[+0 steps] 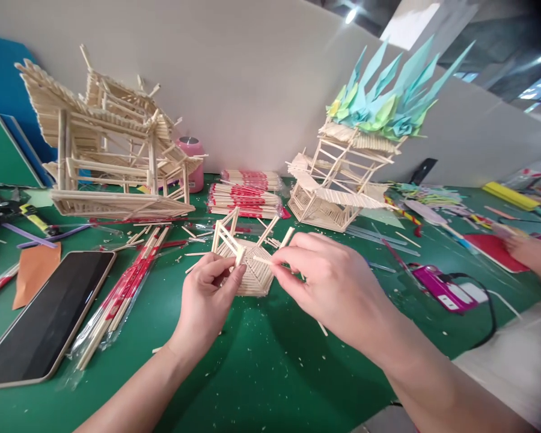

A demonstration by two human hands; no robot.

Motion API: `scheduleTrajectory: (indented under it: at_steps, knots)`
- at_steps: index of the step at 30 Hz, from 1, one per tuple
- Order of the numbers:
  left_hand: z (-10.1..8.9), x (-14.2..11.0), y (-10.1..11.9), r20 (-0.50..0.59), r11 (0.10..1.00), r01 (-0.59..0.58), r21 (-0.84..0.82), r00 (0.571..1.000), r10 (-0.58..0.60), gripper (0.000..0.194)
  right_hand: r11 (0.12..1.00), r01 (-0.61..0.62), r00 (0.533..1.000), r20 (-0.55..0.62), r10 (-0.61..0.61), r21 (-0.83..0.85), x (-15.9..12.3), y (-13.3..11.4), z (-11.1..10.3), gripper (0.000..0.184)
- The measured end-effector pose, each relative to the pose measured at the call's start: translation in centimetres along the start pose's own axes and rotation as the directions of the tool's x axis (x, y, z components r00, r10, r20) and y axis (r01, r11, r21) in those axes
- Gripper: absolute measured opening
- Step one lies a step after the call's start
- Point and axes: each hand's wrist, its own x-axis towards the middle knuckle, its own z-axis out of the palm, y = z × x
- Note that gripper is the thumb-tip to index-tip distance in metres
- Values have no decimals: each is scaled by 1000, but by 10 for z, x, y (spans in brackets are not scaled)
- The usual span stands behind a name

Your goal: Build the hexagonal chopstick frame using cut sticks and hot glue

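Note:
In front of me on the green tabletop sits a small many-sided base (pixel 252 279) made of wooden sticks, with short posts and rails rising from its edge. My left hand (pixel 214 288) pinches the top of a post (pixel 240 255) at the near left of this base. Between the thumb and fingers of my right hand (pixel 318 273) is a short wooden stick (pixel 262 260), its free end pointing left toward that post. A small gap separates the stick's tip from the post. My right hand hides the base's right side.
Stick-built houses stand behind, one at left (pixel 126 201) and one at right (pixel 329 198) topped with teal paper leaves. Chopstick packs (pixel 246 198) lie between them. A phone (pixel 49 313) rests at left, a magenta device (pixel 446 288) at right. Another person's hand (pixel 534 252) appears far right.

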Motion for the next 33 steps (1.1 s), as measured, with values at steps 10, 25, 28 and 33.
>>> scheduleTrajectory:
  at_steps: [10, 25, 28, 33]
  knots:
    - [-2, 10, 10, 58, 992, 89, -95, 995, -84, 19, 1000, 27, 999, 33, -27, -9, 20, 6, -5, 22]
    - [-2, 10, 14, 65, 970, 161, -181, 986, -152, 19, 995, 83, 994, 73, -79, -54, 30, 5, -7, 22]
    - [-2, 9, 13, 68, 969, 162, -184, 986, -152, 19, 995, 86, 994, 69, -82, -57, 30, 5, -6, 22]
    - [-2, 9, 12, 65, 971, 155, -181, 987, -145, 17, 993, 101, 993, 71, -97, -58, 30, 5, -4, 21]
